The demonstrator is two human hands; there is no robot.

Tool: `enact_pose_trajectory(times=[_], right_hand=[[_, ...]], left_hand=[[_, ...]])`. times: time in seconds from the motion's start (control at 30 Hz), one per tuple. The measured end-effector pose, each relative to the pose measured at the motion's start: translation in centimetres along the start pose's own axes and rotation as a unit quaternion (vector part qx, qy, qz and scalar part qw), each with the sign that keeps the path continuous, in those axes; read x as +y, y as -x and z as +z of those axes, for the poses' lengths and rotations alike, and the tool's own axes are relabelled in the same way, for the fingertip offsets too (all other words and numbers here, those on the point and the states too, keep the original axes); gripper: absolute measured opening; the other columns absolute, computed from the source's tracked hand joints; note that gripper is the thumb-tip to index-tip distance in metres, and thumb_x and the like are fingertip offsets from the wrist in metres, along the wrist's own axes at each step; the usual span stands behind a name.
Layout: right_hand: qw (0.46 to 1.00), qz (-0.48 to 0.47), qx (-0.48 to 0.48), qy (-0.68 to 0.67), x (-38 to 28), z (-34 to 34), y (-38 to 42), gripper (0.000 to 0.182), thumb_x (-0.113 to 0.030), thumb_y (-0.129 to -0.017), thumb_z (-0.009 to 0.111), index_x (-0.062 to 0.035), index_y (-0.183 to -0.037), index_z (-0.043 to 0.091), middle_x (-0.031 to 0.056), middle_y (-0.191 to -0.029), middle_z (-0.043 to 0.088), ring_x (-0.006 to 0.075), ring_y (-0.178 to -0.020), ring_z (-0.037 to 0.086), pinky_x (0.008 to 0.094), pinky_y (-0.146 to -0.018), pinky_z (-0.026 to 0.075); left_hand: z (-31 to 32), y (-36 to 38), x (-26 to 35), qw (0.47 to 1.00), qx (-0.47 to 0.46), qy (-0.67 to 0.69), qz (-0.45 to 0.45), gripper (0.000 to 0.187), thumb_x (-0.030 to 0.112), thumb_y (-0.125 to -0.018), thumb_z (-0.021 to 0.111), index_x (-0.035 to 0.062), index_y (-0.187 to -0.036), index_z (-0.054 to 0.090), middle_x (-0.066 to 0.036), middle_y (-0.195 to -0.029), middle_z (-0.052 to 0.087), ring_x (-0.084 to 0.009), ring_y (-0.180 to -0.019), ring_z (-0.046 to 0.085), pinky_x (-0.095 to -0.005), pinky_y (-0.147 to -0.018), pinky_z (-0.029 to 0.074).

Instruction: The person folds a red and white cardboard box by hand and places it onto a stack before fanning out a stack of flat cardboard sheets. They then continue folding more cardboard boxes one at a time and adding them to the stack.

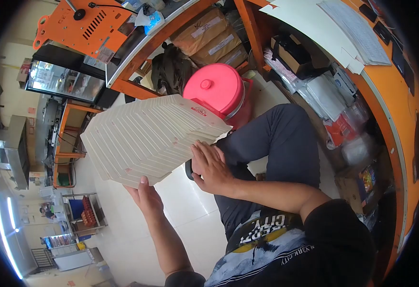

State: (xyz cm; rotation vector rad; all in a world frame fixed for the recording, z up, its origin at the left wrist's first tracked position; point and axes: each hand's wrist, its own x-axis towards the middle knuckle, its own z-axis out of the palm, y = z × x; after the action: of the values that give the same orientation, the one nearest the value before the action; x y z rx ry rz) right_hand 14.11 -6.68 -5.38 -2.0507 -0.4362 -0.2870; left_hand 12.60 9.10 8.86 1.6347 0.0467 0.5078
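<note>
A fanned-out stack of off-white cardboard sheets (137, 136) with angled corners is held up in front of me, its layers overlapping in steps. My left hand (146, 197) grips the near lower edge, thumb on top and fingers mostly hidden beneath. At the stack's right edge, my right hand (213, 168) has its fingers stretched out and lying against the sheets, back of the hand showing. Small reddish marks show on some of the sheets.
A pink lidded bucket (214, 88) stands on the floor behind the stack. Brown wrapped packages (209, 36) sit under the counter. Shelves on the right hold plastic-wrapped goods (322, 95). An orange machine (85, 28) is at upper left, and my bent leg (276, 143) is close to the stack.
</note>
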Motion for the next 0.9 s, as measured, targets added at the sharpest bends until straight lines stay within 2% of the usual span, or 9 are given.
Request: enact_pose_trajectory(times=[0.2, 0.3, 0.5, 0.7, 0.8, 0.9], right_hand=[[0.999, 0.042, -0.031, -0.006, 0.1, -0.4, -0.2, 0.090, -0.022, -0.084, 0.074, 0.0010, -0.157, 0.027, 0.0260, -0.162, 0.025, 0.0391, -0.143, 0.037, 0.0574, -0.112, 0.029], [0.998, 0.051, -0.023, -0.039, 0.4, -0.6, -0.7, 0.087, -0.020, -0.085, 0.072, 0.0025, -0.156, 0.027, 0.0305, -0.159, 0.028, 0.0451, -0.140, 0.036, 0.0597, -0.110, 0.029], [0.996, 0.074, -0.032, -0.049, 0.7, -0.3, -0.8, 0.086, -0.021, -0.085, 0.072, 0.0059, -0.154, 0.030, 0.0278, -0.158, 0.033, 0.0443, -0.141, 0.035, 0.0602, -0.111, 0.029], [0.999, 0.029, -0.017, 0.040, 1.2, -0.7, -0.6, 0.084, -0.023, -0.086, 0.072, 0.0063, -0.153, 0.031, 0.0243, -0.158, 0.035, 0.0455, -0.149, 0.026, 0.0596, -0.117, 0.024], [0.999, 0.024, -0.008, 0.040, 1.3, -0.3, -0.5, 0.084, -0.024, -0.086, 0.071, 0.0051, -0.154, 0.031, 0.0246, -0.158, 0.034, 0.0456, -0.151, 0.023, 0.0599, -0.120, 0.021], [0.999, 0.034, -0.024, 0.013, 1.4, -0.3, -0.5, 0.086, -0.023, -0.086, 0.072, 0.0047, -0.155, 0.028, 0.0241, -0.160, 0.032, 0.0458, -0.148, 0.028, 0.0597, -0.118, 0.023]], left_hand=[[0.0, 0.2, -0.1, 1.000, 0.006, -0.002, -0.001, 0.081, 0.017, -0.093, 0.059, 0.0047, -0.161, 0.017, -0.020, -0.157, 0.034, -0.0324, -0.145, 0.039, -0.0478, -0.119, 0.034], [0.0, 0.2, 0.0, 1.000, 0.010, -0.004, -0.004, 0.081, 0.016, -0.092, 0.059, 0.0044, -0.161, 0.017, -0.020, -0.157, 0.034, -0.0327, -0.145, 0.039, -0.0479, -0.120, 0.034], [0.3, 0.2, 0.1, 1.000, -0.003, -0.001, 0.006, 0.082, 0.017, -0.092, 0.060, 0.0039, -0.161, 0.017, -0.020, -0.158, 0.033, -0.0333, -0.145, 0.039, -0.0485, -0.121, 0.032], [-0.5, 0.0, -0.5, 1.000, -0.005, 0.001, 0.010, 0.082, 0.017, -0.092, 0.060, 0.0033, -0.161, 0.017, -0.020, -0.159, 0.032, -0.0334, -0.146, 0.038, -0.0488, -0.120, 0.032], [-0.4, 0.0, -0.5, 1.000, -0.009, -0.001, 0.014, 0.082, 0.017, -0.093, 0.059, 0.0032, -0.162, 0.016, -0.020, -0.159, 0.032, -0.0334, -0.146, 0.037, -0.0490, -0.120, 0.033], [-0.6, 0.1, -0.6, 1.000, -0.005, -0.001, 0.007, 0.082, 0.018, -0.094, 0.059, 0.0033, -0.162, 0.016, -0.020, -0.160, 0.032, -0.0332, -0.146, 0.038, -0.0490, -0.120, 0.033]])
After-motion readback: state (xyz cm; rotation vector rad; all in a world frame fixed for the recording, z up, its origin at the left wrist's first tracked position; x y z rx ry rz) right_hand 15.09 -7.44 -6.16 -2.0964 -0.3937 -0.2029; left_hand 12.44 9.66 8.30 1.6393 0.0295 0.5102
